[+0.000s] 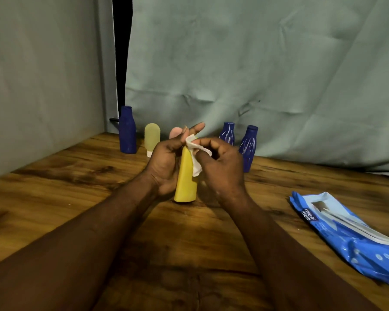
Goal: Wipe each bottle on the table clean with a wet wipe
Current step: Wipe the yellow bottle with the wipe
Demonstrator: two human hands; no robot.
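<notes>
In the centre of the frame the left hand (166, 163) holds the yellow bottle (185, 184) in its grip and the right hand (221, 163) pinches the wet wipe (197, 159) on its top, so this bottle seems half-wiped; whether the five bottles behind (127, 131) are done, I cannot tell.

Wooden table (54, 198), dark-grained. At 11 o'clock, near the back edge, upright: tall blue bottle (127, 131), with pale tube (152, 138) just beside it, cap down. At 12, pink tube (174, 132), mostly hidden. At 1, upright and near each other: ribbed bottle (227, 134) and nearer ribbed bottle (248, 147). At 4, lying flat: blue pack (346, 234), cut off by the right edge.
</notes>
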